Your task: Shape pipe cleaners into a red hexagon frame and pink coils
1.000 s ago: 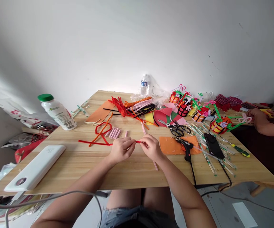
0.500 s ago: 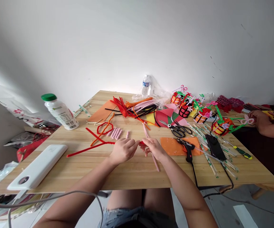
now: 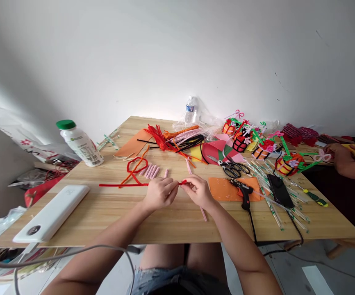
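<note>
Red pipe cleaners (image 3: 116, 184) run leftward out of my left hand (image 3: 161, 193), which is closed around them. My right hand (image 3: 198, 191) pinches their short red end, just right of the left fist. Past my left hand lie an orange pipe cleaner (image 3: 124, 181), a red pipe cleaner ring (image 3: 144, 165) and several pink coiled pieces (image 3: 153, 171). A pink pipe cleaner (image 3: 203, 214) passes beneath my right hand on the table.
Scissors (image 3: 230, 167), a glue gun (image 3: 244, 192) on orange felt (image 3: 219, 189), a phone (image 3: 279, 191) and a screwdriver (image 3: 315, 198) lie to the right. A white bottle (image 3: 83, 143) and a power bank (image 3: 51, 213) stand left. Another person's arm (image 3: 346, 162) is far right.
The loose red ends at left have swung closer together, one now nearly level. My right fingers have closed into a tighter pinch on the red end.
</note>
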The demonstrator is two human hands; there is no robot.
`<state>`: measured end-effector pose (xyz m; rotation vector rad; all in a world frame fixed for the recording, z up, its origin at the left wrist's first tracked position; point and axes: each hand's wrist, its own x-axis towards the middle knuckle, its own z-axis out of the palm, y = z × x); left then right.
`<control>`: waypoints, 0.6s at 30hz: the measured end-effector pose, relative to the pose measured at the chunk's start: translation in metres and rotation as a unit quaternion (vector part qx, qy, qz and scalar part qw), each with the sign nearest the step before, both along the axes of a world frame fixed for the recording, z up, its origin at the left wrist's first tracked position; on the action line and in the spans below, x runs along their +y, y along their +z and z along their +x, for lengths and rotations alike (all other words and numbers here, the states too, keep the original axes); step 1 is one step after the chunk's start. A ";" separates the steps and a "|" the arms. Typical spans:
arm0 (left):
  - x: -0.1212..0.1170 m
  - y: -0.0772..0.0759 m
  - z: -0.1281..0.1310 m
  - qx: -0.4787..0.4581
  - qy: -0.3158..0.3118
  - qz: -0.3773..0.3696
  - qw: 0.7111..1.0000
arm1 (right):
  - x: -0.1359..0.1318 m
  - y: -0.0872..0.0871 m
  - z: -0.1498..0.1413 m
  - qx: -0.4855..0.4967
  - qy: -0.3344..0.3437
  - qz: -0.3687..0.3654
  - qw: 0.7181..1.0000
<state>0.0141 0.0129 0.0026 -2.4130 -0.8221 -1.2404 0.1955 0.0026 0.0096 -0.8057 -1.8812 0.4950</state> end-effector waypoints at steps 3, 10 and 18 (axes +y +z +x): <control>0.000 -0.001 0.000 -0.010 -0.016 -0.019 1.000 | -0.001 0.001 -0.001 0.025 0.005 -0.015 1.000; -0.005 0.007 0.000 -0.089 -0.106 -0.177 0.974 | -0.001 0.002 0.003 -0.029 0.002 0.162 0.986; -0.001 0.003 -0.001 -0.085 -0.086 -0.102 0.987 | 0.001 0.004 0.004 0.091 0.048 -0.095 0.990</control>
